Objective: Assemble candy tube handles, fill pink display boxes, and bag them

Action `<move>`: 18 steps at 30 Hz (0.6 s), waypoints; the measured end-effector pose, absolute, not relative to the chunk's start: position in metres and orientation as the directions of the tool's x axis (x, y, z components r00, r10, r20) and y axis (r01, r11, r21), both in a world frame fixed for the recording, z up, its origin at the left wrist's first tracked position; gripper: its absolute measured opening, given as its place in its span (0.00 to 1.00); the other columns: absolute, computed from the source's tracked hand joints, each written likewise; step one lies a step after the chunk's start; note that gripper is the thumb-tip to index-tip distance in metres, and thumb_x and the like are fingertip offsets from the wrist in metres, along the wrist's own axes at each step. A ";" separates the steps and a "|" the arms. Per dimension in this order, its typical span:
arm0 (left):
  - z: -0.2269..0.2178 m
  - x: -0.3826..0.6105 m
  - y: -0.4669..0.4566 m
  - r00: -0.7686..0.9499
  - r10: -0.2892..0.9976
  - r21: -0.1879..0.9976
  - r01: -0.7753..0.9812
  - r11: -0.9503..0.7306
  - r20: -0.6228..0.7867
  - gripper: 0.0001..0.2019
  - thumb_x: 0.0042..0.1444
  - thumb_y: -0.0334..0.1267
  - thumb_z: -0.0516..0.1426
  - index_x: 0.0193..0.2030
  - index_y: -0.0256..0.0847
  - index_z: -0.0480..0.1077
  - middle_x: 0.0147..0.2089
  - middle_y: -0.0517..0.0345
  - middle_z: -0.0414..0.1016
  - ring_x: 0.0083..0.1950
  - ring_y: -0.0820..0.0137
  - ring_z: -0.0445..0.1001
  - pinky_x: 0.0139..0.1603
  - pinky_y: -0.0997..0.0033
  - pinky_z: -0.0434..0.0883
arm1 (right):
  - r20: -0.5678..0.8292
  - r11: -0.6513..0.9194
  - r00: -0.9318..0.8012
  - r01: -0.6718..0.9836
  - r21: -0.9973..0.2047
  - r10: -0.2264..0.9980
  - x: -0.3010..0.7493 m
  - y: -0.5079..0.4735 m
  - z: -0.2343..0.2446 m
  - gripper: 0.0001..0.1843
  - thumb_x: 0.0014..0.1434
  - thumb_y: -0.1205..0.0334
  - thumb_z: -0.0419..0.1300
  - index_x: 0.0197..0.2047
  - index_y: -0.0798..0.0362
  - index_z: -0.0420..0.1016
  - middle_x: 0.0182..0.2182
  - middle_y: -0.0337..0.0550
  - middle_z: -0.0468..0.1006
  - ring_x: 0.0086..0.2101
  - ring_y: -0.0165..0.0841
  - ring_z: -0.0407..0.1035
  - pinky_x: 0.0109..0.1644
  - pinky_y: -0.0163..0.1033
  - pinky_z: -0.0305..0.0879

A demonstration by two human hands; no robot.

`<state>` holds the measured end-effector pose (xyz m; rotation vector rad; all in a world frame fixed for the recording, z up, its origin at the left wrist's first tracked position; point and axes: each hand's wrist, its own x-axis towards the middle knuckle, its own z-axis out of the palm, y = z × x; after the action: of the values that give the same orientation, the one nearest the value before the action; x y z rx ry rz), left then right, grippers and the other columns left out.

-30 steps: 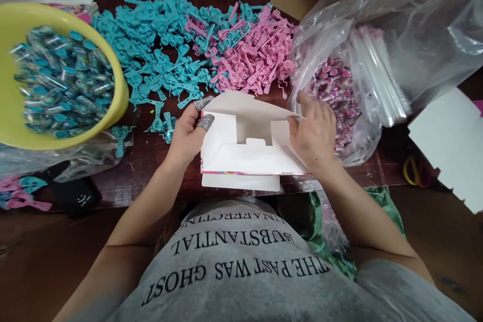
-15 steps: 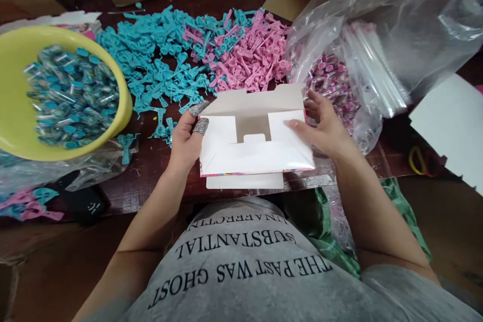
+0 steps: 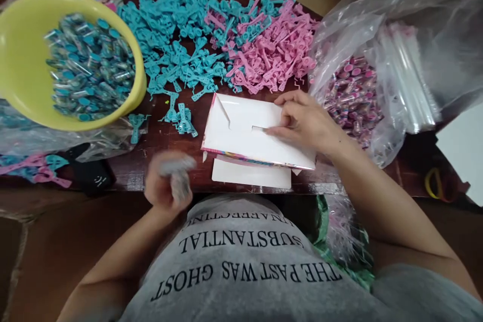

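Two bare hands are at work at a white box (image 3: pixel 243 138) on the table (image 3: pixel 160 133), its folded panels uppermost. The right hand (image 3: pixel 307 123) lies on the box, fingertips beside a slot in its top; whether that grip clasps the card or only presses cannot be told. Just left of the box, and apart from it, the left hand (image 3: pixel 168 181) is blurred, with silvery wrapping on its digits; nothing shows in its grip, though how far it is closed is unclear. Folding the panels together seems the step in hand; the next move probably calls for seating them at the slot while steadying the box.

On the near side of the box, a grey shirt (image 3: pixel 241 287) carries upside-down black lettering: "THE PAST WAS GHOST", "SUBSTANTIAL" and what looks like "UNAFFECTING", partly hidden. Left of the box, a black object (image 3: pixel 90 176) bears a white smiling face. No brand is legible on the box's coloured edge.
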<state>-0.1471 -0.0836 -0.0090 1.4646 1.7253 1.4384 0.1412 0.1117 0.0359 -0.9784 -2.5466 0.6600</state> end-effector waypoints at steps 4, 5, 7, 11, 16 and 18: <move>-0.013 -0.118 -0.109 -0.015 0.961 0.959 -0.070 0.276 -0.278 0.17 0.61 0.56 0.67 0.39 0.43 0.80 0.40 0.52 0.85 0.40 0.64 0.84 0.39 0.66 0.82 | 0.136 0.722 -0.718 0.635 -0.275 0.683 0.131 0.101 0.025 0.14 0.67 0.50 0.67 0.49 0.51 0.78 0.65 0.55 0.73 0.60 0.56 0.68 0.59 0.66 0.69; -0.016 -0.108 -0.101 0.003 0.922 0.890 -0.261 0.375 -0.388 0.18 0.59 0.57 0.69 0.40 0.43 0.79 0.43 0.51 0.85 0.45 0.62 0.85 0.43 0.63 0.83 | 0.134 0.739 -0.731 0.637 -0.220 0.670 0.129 0.098 0.024 0.14 0.69 0.51 0.65 0.51 0.50 0.78 0.68 0.55 0.71 0.62 0.58 0.66 0.60 0.68 0.68; -0.019 -0.090 -0.078 -0.038 0.868 0.720 -0.577 0.385 -0.494 0.23 0.51 0.57 0.74 0.40 0.43 0.74 0.45 0.53 0.84 0.49 0.59 0.85 0.52 0.54 0.84 | 0.124 0.763 -0.754 0.627 -0.159 0.646 0.126 0.092 0.025 0.13 0.73 0.51 0.61 0.53 0.48 0.80 0.71 0.53 0.67 0.65 0.60 0.63 0.60 0.69 0.67; -0.011 -0.067 -0.042 -0.076 0.825 0.520 -0.808 0.278 -0.560 0.26 0.46 0.47 0.78 0.45 0.43 0.73 0.44 0.56 0.82 0.46 0.61 0.83 0.56 0.51 0.82 | 0.113 0.773 -0.766 0.616 -0.150 0.633 0.130 0.083 0.029 0.14 0.75 0.54 0.56 0.53 0.45 0.82 0.74 0.49 0.65 0.67 0.57 0.62 0.62 0.68 0.66; -0.001 -0.060 -0.041 -0.093 0.790 0.462 -0.850 0.254 -0.606 0.20 0.52 0.40 0.74 0.47 0.41 0.74 0.45 0.55 0.81 0.50 0.62 0.81 0.58 0.56 0.79 | 0.104 0.777 -0.774 0.602 -0.183 0.625 0.137 0.083 0.028 0.13 0.75 0.57 0.57 0.55 0.43 0.81 0.76 0.46 0.63 0.70 0.56 0.60 0.66 0.68 0.65; 0.000 -0.059 -0.045 -0.080 0.794 0.459 -0.848 0.263 -0.603 0.16 0.54 0.39 0.72 0.45 0.41 0.74 0.45 0.55 0.81 0.50 0.63 0.80 0.61 0.55 0.78 | 0.099 0.765 -0.767 0.605 -0.218 0.634 0.139 0.085 0.028 0.14 0.73 0.59 0.59 0.58 0.43 0.79 0.76 0.47 0.63 0.70 0.54 0.61 0.68 0.68 0.64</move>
<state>-0.0588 -0.0445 0.0001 -0.0742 0.9340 1.3617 0.1390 0.0847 0.0277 -0.9885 -2.7928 0.2593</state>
